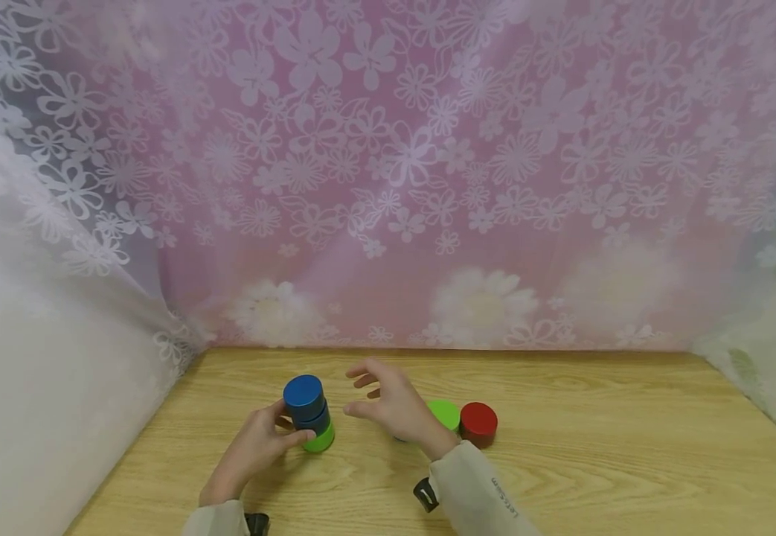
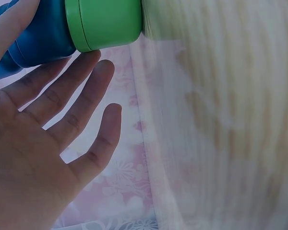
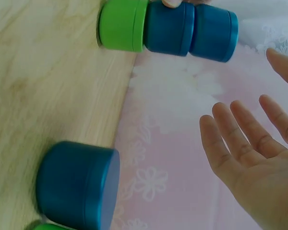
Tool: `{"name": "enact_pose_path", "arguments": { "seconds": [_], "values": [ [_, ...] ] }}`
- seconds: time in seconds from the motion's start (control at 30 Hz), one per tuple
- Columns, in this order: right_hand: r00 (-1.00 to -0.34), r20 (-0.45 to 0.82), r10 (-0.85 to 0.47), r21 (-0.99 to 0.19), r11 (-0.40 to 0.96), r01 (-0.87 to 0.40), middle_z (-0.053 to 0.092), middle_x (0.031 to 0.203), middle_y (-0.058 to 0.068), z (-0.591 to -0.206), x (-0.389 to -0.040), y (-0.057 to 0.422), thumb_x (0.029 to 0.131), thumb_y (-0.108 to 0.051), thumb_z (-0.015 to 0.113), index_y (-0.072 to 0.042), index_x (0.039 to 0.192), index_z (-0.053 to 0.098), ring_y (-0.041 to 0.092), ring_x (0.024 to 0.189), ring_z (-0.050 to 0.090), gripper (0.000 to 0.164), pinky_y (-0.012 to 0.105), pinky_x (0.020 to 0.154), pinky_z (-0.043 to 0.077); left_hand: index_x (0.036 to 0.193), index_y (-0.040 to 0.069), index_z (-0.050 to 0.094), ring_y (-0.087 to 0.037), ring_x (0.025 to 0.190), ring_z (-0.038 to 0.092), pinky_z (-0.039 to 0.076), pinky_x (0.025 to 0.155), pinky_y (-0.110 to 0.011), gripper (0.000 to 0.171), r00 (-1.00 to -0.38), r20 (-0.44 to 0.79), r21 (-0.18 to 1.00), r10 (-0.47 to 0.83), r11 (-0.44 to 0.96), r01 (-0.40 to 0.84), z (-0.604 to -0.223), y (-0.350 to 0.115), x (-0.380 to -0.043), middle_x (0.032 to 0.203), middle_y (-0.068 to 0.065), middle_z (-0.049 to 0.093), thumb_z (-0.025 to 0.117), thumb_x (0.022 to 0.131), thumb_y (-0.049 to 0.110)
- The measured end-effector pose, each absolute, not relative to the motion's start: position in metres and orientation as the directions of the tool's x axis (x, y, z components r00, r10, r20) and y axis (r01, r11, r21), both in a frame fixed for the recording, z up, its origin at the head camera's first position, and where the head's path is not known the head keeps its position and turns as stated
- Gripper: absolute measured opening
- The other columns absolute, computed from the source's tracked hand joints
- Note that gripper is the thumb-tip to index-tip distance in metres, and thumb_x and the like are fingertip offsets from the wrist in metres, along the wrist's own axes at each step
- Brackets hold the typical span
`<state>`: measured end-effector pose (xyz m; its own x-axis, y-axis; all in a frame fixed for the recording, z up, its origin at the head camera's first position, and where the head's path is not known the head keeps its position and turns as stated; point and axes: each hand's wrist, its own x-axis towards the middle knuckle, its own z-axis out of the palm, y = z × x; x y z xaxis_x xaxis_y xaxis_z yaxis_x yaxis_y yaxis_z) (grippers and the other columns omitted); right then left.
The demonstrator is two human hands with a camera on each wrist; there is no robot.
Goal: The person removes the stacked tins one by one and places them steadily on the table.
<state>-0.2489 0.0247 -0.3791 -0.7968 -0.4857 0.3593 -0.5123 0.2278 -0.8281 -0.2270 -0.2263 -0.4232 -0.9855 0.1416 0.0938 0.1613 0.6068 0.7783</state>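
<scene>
Three round lidded tins stand stacked on the table: a green tin [image 1: 321, 442] at the bottom, a blue tin [image 3: 166, 28] in the middle and another blue tin [image 1: 303, 398] on top. My left hand [image 1: 258, 445] holds the stack from the left, thumb in front at the middle tin and fingers behind. In the left wrist view the lower fingers [image 2: 72, 120] stretch out below the tins. To the right of the stack, my right hand [image 1: 396, 402] is held in the air, fingers spread and bare of any object, apart from the top tin.
Behind my right wrist stand a third blue tin [image 3: 77, 184], a second green tin [image 1: 444, 414] and a red tin [image 1: 478, 424], side by side on the wooden table [image 1: 602, 447]. Floral curtains [image 1: 388, 186] hang along the table's back and sides.
</scene>
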Motion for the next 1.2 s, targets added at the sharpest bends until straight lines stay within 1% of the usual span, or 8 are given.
{"name": "enact_pose_path", "arguments": {
  "seconds": [0.23,0.33,0.47,0.6,0.77,0.87,1.1,1.2],
  "values": [
    [-0.799,0.343,-0.493,-0.828,0.244,-0.505,0.062,0.128,0.012,-0.381,-0.246,0.012,0.09,-0.008,0.078,-0.003,0.126,0.063,0.036,0.115,0.06,0.04,0.056,0.093,0.051,0.128,-0.002,0.064,-0.028,0.094,0.068,0.057,0.079,-0.048,0.053,-0.984,0.098,0.774,0.151,0.61,0.17,-0.422,-0.23,-0.225,0.105,-0.007,0.071,0.084,0.086,0.023],
    [-0.793,0.352,-0.498,-0.816,0.253,-0.52,0.062,0.128,0.015,-0.382,-0.245,0.008,0.09,-0.007,0.078,-0.002,0.126,0.063,0.038,0.116,0.06,0.039,0.056,0.093,0.051,0.127,-0.002,0.064,-0.027,0.094,0.068,0.057,0.079,-0.048,0.052,-0.985,0.096,0.773,0.144,0.613,0.165,-0.421,-0.23,-0.225,0.104,-0.007,0.071,0.084,0.086,0.022],
    [-0.795,0.359,-0.488,-0.808,0.264,-0.527,0.062,0.127,0.013,-0.383,-0.245,0.005,0.09,-0.008,0.078,-0.002,0.125,0.063,0.038,0.116,0.06,0.039,0.055,0.093,0.052,0.127,-0.003,0.064,-0.027,0.093,0.067,0.057,0.079,-0.047,0.052,-0.983,0.106,0.773,0.151,0.609,0.177,-0.419,-0.229,-0.224,0.104,-0.007,0.071,0.084,0.086,0.021],
    [-0.805,0.355,-0.475,-0.811,0.272,-0.518,0.061,0.129,0.012,-0.383,-0.245,0.002,0.09,-0.008,0.079,-0.004,0.126,0.063,0.036,0.118,0.058,0.04,0.055,0.093,0.052,0.126,-0.004,0.064,-0.027,0.093,0.067,0.057,0.077,-0.047,0.052,-0.98,0.115,0.772,0.163,0.606,0.191,-0.418,-0.228,-0.224,0.105,-0.008,0.071,0.084,0.085,0.021],
    [-0.809,0.354,-0.469,-0.803,0.29,-0.52,0.06,0.13,0.011,-0.384,-0.247,-0.001,0.089,-0.01,0.08,-0.005,0.127,0.063,0.033,0.119,0.057,0.042,0.053,0.094,0.052,0.126,-0.003,0.064,-0.027,0.093,0.068,0.057,0.077,-0.047,0.052,-0.981,0.114,0.768,0.159,0.613,0.188,-0.42,-0.228,-0.226,0.105,-0.008,0.071,0.084,0.086,0.021],
    [-0.811,0.355,-0.465,-0.805,0.288,-0.518,0.06,0.13,0.012,-0.385,-0.247,-0.002,0.089,-0.01,0.08,-0.005,0.127,0.063,0.033,0.119,0.057,0.042,0.053,0.094,0.052,0.127,-0.002,0.064,-0.028,0.094,0.068,0.058,0.077,-0.047,0.051,-0.98,0.116,0.766,0.161,0.614,0.191,-0.42,-0.228,-0.227,0.104,-0.008,0.071,0.084,0.086,0.021],
    [-0.816,0.336,-0.47,-0.826,0.27,-0.495,0.058,0.132,0.011,-0.385,-0.244,-0.005,0.089,-0.01,0.079,-0.005,0.129,0.062,0.036,0.122,0.055,0.043,0.053,0.096,0.051,0.127,-0.005,0.063,-0.03,0.093,0.068,0.058,0.076,-0.048,0.052,-0.973,0.123,0.766,0.194,0.604,0.218,-0.421,-0.228,-0.225,0.104,-0.01,0.072,0.083,0.086,0.022],
    [-0.816,0.338,-0.469,-0.829,0.263,-0.494,0.058,0.134,0.012,-0.384,-0.244,-0.006,0.09,-0.01,0.079,-0.005,0.13,0.061,0.036,0.123,0.055,0.044,0.053,0.097,0.05,0.128,-0.003,0.064,-0.029,0.094,0.068,0.058,0.076,-0.047,0.052,-0.976,0.116,0.77,0.185,0.604,0.206,-0.421,-0.227,-0.225,0.104,-0.009,0.072,0.083,0.087,0.022]
  ]
}}
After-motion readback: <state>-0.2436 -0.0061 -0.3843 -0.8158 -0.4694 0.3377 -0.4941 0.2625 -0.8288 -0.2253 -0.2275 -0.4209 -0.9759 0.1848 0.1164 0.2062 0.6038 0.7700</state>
